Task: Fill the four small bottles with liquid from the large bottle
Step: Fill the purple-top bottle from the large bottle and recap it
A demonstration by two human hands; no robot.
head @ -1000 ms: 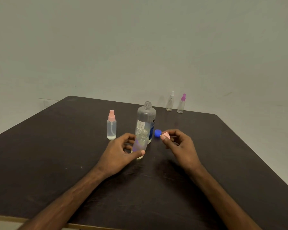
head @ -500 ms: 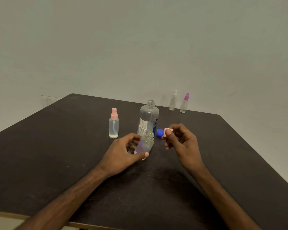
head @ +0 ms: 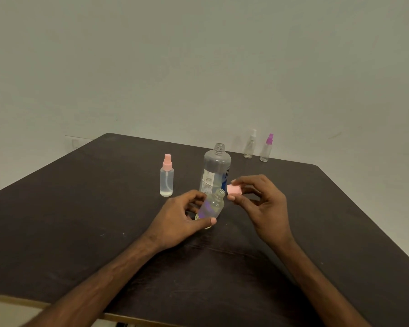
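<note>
My left hand (head: 180,217) grips a small clear bottle (head: 211,205) that is uncapped and tilted to the right, just above the dark table (head: 80,220). My right hand (head: 260,201) pinches its pink cap (head: 234,190) close to the bottle's open neck. Right behind them stands the large clear bottle (head: 216,171), open at the top, with a white and blue label. A small bottle with a pink spray top (head: 167,179) stands to its left. Two more small bottles, one white-topped (head: 250,145) and one purple-topped (head: 266,148), stand at the table's far edge.
A plain light wall rises behind the table. The table's front edge runs across the bottom of the view and its right edge slopes down at the right.
My right hand has brought the pink cap up and left, toward the small bottle's neck. The blue cap seen beside the large bottle earlier is now hidden behind that hand.
</note>
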